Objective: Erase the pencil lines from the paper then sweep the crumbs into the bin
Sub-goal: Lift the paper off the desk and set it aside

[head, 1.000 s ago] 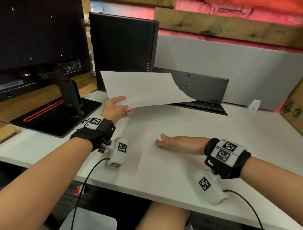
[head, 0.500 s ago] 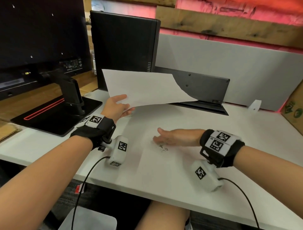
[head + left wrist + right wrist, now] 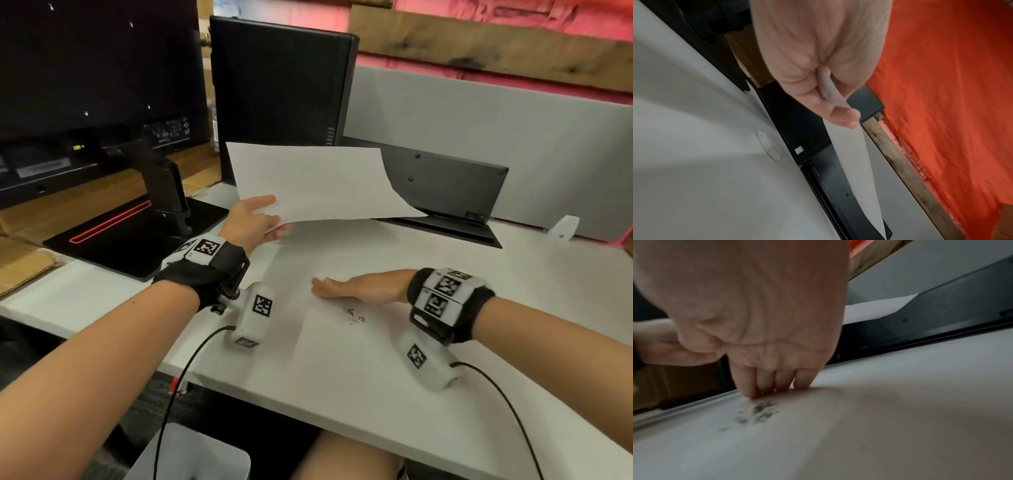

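At the far left, beyond the left hand's grip, a black monitor stand (image 3: 164, 192) rests on its flat black base with a red stripe. The left hand (image 3: 251, 222) is pinched on the near corner of a white sheet of paper (image 3: 315, 185) — thumb on top, fingers beneath — and holds it lifted off the white table (image 3: 342, 377), the sheet running away to the right of that grip. Below the left forearm a white plastic bin (image 3: 191, 455) shows under the table's near edge. Further right, the right hand (image 3: 363, 286) lies edge-down on the table, fingers (image 3: 764, 382) straight and together, gripping nothing. The dark grey eraser crumbs (image 3: 352, 315) lie scattered on the table just on the near side of that hand.
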The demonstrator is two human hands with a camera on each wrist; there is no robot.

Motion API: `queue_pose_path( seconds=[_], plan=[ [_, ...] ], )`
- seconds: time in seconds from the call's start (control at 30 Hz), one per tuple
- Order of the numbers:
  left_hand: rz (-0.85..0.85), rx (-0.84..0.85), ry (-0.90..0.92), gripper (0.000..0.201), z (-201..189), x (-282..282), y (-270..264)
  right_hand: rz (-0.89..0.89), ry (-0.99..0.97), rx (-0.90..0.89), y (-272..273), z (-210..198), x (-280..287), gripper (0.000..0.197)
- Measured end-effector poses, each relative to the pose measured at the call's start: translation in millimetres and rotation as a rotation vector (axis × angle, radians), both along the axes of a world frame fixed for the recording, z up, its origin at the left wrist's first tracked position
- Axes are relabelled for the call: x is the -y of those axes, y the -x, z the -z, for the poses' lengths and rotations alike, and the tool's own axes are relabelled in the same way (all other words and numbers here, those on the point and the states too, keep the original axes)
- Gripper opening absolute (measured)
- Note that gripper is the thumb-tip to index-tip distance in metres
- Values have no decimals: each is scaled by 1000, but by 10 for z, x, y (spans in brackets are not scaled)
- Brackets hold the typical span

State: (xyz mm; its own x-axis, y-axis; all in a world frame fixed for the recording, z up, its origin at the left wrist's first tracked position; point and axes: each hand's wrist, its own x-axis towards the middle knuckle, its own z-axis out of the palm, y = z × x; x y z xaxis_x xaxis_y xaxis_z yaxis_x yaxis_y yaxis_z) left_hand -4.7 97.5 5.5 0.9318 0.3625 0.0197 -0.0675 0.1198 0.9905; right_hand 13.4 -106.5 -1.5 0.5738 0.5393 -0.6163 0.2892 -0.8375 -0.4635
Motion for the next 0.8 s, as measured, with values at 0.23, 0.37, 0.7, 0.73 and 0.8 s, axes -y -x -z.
queue_pose_path(
  seconds=[0.23, 0.37, 0.7, 0.73, 0.8],
  plan=[
    [14, -29, -9, 45, -13, -9, 8, 50, -86, 134, -206, -234, 144, 61],
    [23, -33, -2, 44, -27, -5, 25, 27, -22, 153, -374, -132, -25, 64],
    [33, -46, -14, 44, 45, -5, -46, 54, -255, -33, -152, -105, 210, 68],
    [36, -47, -12, 44, 47, 0, -43, 79, -242, 22, -190, -131, 188, 67],
    [39, -48, -6, 44, 53, 6, -38, 66, -173, 98, -247, -139, 109, 66]
  ],
)
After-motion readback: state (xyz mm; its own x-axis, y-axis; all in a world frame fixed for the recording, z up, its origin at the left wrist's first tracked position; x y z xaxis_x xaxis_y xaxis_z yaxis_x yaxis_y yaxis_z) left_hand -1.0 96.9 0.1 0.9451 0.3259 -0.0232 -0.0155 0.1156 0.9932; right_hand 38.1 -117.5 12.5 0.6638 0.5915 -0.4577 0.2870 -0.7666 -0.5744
